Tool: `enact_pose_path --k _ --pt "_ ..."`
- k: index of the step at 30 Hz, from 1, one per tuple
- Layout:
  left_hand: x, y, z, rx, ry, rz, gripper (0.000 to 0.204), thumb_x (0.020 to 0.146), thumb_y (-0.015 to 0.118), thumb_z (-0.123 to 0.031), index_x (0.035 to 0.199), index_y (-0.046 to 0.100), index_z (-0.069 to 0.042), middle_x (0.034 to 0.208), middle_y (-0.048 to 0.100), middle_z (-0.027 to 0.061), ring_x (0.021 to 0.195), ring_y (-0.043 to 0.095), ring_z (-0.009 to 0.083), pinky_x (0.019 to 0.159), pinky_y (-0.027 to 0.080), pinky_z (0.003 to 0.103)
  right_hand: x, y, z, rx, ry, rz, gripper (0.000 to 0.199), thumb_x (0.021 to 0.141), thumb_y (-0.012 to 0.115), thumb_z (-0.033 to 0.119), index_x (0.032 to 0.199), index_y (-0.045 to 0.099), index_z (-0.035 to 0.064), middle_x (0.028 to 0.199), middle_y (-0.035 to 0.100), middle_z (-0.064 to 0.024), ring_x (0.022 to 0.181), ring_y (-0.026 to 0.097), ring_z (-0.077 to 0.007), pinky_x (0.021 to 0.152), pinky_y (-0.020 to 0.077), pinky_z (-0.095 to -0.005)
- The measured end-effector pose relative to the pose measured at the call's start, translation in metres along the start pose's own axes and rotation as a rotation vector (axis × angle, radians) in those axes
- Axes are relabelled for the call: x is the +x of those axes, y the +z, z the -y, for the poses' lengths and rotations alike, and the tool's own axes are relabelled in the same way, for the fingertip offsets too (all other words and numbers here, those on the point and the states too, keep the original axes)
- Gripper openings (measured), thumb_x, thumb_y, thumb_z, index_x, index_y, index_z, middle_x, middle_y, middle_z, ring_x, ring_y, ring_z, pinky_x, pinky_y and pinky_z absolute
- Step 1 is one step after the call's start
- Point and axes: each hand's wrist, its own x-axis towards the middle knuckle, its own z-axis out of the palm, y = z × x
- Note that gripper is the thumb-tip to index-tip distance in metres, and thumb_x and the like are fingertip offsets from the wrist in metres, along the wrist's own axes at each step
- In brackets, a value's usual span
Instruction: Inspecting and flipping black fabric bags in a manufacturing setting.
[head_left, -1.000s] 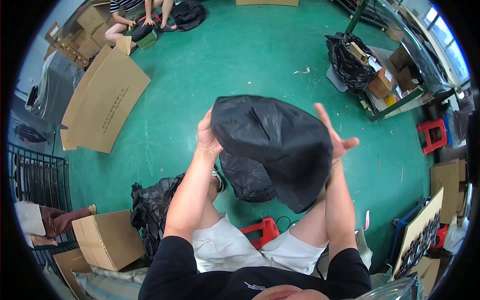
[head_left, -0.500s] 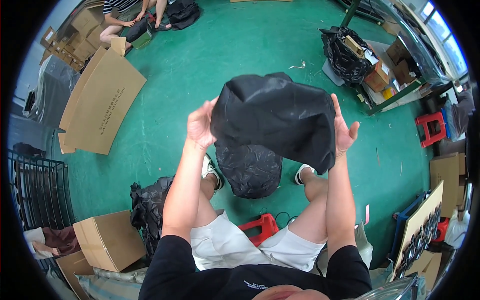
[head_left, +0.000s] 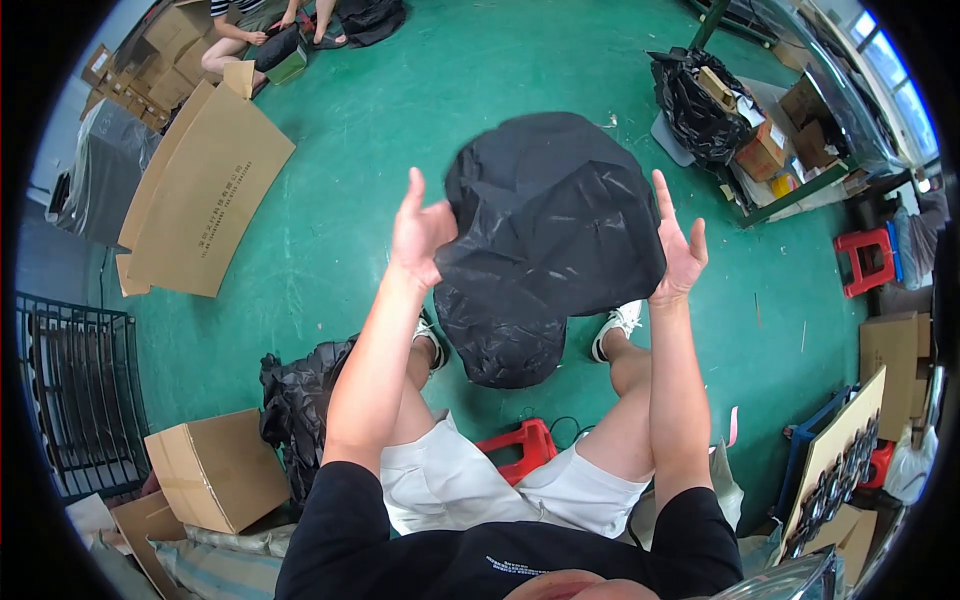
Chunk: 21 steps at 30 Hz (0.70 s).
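Observation:
A black fabric cover (head_left: 550, 215), rounded and creased, is held up in front of me between both hands. My left hand (head_left: 420, 230) is at its left edge, thumb raised, the other fingers partly hidden by the cloth. At the right edge, my right hand (head_left: 680, 255) supports the cover with one finger stretched upward and the thumb apart; its remaining fingers are hidden behind the fabric. Below it, between my shoes, a rounded black fabric-covered bundle (head_left: 500, 350) is on the green floor, its upper part hidden by the held cover.
A red stool (head_left: 525, 447) is between my legs. Black plastic sheeting (head_left: 310, 400) and a cardboard box (head_left: 215, 475) lie to my left. A large carton (head_left: 205, 190) stands farther off. A shelf with a black bag (head_left: 695, 110) is far right. Another person (head_left: 235, 45) sits far left.
The held cover has shifted up slightly and turned, now showing a rounder, more spread face. My left hand's thumb has risen, while the right hand has moved only a little.

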Motion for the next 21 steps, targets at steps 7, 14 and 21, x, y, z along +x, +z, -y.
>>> enact_pose_path --k 7,14,21 --pt "0.004 -0.010 0.000 0.392 0.114 -0.189 0.031 0.089 0.061 -0.007 0.117 0.060 0.004 0.109 0.068 0.0161 0.098 0.069 0.0256 0.090 0.056 0.039 -0.001 -0.009 0.006 -0.081 -0.094 -0.113 0.087 0.090 0.065 0.032 0.155 0.013 0.0102 0.150 0.035 -0.0237 0.139 0.036 -0.0376 0.115 0.0301 -0.0509" --pt "0.004 0.003 0.005 0.224 0.356 0.001 0.057 0.089 0.062 -0.003 0.142 0.042 -0.004 0.136 0.054 0.0116 0.125 0.054 0.0237 0.104 0.045 0.038 -0.003 -0.007 0.009 -0.038 -0.080 -0.050 0.084 0.092 0.062 0.028 0.156 0.008 0.0141 0.144 0.044 -0.0230 0.134 0.044 -0.0344 0.113 0.0333 -0.0482" --pt "0.007 0.005 0.010 0.549 0.321 -0.092 0.078 0.080 0.067 0.005 0.149 0.031 -0.005 0.128 0.058 0.0107 0.115 0.060 0.0192 0.098 0.048 0.033 0.003 -0.008 0.003 -0.254 -0.015 -0.333 0.077 0.096 0.056 0.036 0.154 0.012 0.0090 0.145 0.042 -0.0243 0.131 0.046 -0.0363 0.112 0.0339 -0.0509"
